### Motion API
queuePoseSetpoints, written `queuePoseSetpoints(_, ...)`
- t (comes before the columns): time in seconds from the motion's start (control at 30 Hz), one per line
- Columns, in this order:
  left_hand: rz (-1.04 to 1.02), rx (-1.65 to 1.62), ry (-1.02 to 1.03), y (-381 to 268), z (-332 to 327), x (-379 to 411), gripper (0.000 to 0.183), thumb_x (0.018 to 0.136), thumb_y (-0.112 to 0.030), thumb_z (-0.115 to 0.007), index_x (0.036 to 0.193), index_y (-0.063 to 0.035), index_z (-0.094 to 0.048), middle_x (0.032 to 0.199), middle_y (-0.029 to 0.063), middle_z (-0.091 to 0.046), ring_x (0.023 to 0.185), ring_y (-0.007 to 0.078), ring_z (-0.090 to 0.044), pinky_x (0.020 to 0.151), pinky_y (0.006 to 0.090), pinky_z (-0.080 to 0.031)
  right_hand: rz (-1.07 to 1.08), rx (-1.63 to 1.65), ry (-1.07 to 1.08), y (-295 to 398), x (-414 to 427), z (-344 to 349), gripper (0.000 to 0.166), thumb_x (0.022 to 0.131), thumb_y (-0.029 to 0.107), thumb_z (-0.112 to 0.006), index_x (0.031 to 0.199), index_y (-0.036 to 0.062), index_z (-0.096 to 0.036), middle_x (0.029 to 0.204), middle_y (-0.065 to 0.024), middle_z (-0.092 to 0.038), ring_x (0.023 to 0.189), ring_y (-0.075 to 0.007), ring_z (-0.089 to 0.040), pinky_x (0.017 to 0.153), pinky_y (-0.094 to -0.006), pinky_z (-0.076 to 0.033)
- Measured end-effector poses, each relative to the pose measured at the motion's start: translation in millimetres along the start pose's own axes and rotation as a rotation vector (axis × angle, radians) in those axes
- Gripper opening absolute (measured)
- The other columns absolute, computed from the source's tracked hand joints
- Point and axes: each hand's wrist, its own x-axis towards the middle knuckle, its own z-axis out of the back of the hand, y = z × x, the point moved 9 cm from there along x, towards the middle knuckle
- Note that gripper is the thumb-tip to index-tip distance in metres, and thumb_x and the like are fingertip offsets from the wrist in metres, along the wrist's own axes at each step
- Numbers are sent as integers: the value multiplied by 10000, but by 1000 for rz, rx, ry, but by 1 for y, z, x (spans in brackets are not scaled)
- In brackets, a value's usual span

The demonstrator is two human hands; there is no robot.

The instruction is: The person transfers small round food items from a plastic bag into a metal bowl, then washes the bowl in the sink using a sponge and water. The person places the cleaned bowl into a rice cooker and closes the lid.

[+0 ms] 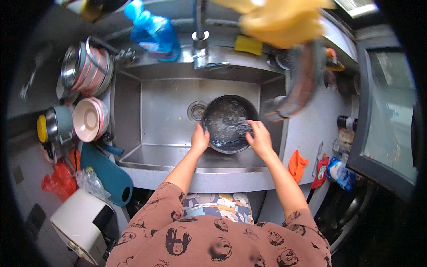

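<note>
A round dark pot [228, 123] sits in the right half of a stainless steel sink [166, 100], its inside wet with some water or suds at the bottom. My left hand [200, 138] grips the pot's left rim, fingers outside it and partly hidden. On the right side, my right hand [259, 137] holds the rim, with its fingertips over the inner edge. The drain [196, 111] lies just left of the pot, with small food bits in and near it. Above the sink's back edge stands the metal faucet [200, 55].
Behind the sink are a blue detergent bottle [156, 38] and a yellow sponge or cloth [248, 45]. Stacked bowls [90, 119] stand at left, above a teal cutting board [106, 173]. A blurred yellow thing [283, 23] hangs at upper right; an orange cloth [298, 166] drapes the counter.
</note>
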Motion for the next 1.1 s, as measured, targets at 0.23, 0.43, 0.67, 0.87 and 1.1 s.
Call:
queuePoseSetpoints(0.23, -20, 21, -64, -1, 3, -5, 405, 822, -114, -522, 1192, 3, -406, 770, 263, -615, 754, 443, -598, 678, 517, -469, -370, -307, 37, -72, 63, -150, 413, 782, 81, -574, 1183, 72, -476, 1063, -230, -505, 854, -403, -590, 745, -470, -496)
queuePoseSetpoints(0.43, 74, 23, -40, 6, 3, -3, 378, 838, -114, -511, 1194, -55, -397, 858, 256, -620, 815, 446, -594, 724, 506, -465, 317, -250, 491, -17, 38, -186, 319, 793, 79, -510, 1097, 151, -573, 1091, -177, -509, 932, -360, -576, 800, -425, -491)
queuePoseSetpoints(0.67, 17, 32, -68, -5, 7, -3, 402, 837, -98, -492, 1210, 11, -389, 807, 271, -613, 766, 457, -586, 683, 525, -464, 146, -211, 294, -31, 86, -170, 343, 706, 9, -564, 1036, 99, -575, 961, -231, -561, 828, -427, -583, 718, -466, -497)
queuePoseSetpoints(0.87, 32, 0, -69, 4, 3, -3, 417, 840, -113, -514, 1229, -44, -378, 831, 260, -615, 795, 454, -586, 707, 517, -457, 485, -324, 620, -7, 35, -201, 264, 783, 81, -510, 1027, 148, -584, 1009, -164, -550, 876, -341, -612, 742, -422, -516)
queuePoseSetpoints(1.1, 71, 9, -27, 6, 1, -5, 392, 840, -116, -510, 1209, -46, -396, 856, 260, -613, 828, 450, -581, 721, 509, -455, -100, -249, 354, -51, 92, -194, 305, 737, 137, -647, 1011, 27, -570, 1009, -234, -571, 841, -400, -603, 730, -457, -502)
